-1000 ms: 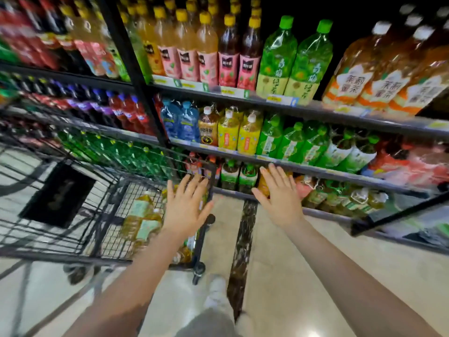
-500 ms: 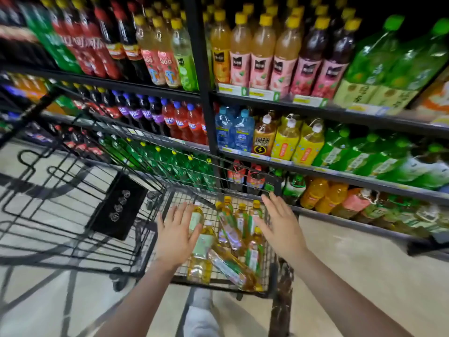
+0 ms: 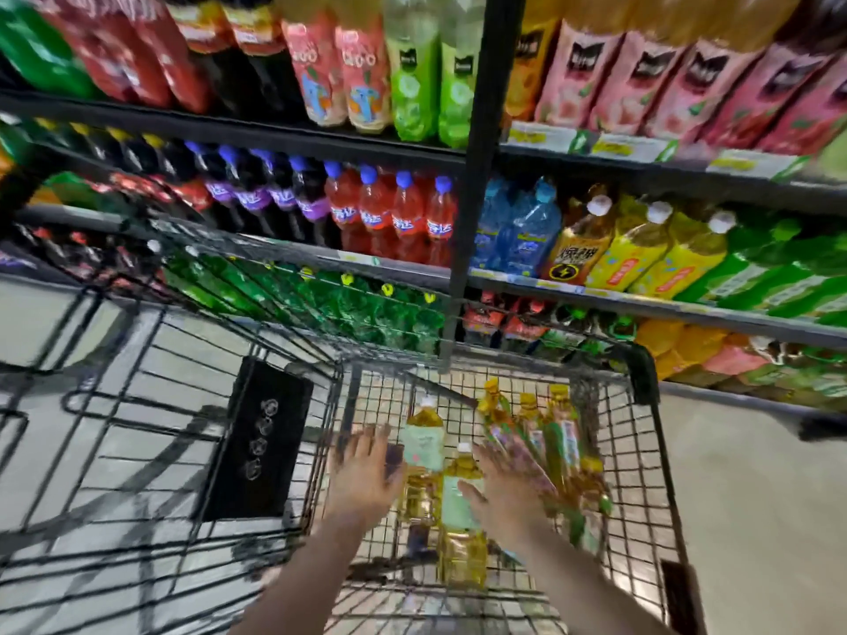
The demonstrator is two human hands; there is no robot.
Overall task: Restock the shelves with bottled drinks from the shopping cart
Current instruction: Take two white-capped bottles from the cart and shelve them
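Shopping cart (image 3: 641,451): black wire grid, square mesh, thick dark rim. Inside, on the mesh floor: clear plastic bottles of amber liquid. Two bottles (image 3: 424,444) with white caps and pale green labels lie lengthwise at centre; a cluster of yellow-capped bottles (image 3: 557,433) with green and pink labels lies against the right wall.

Left hand (image 3: 364,474): inside the cart, fingers spread and straight, gripping nothing, just left of the white-capped bottles; contact cannot be told through blur. Right hand (image 3: 504,490): fingers extended, palm down, between the two bottle groups, holding nothing.

Shelves (image 3: 284,130): black metal, with a black upright post (image 3: 476,176), packed with glossy plastic bottles in red, purple, blue, yellow, green and pink. Price tags (image 3: 609,146) line the front edges. Floor (image 3: 756,520): pale, smooth, polished tile.
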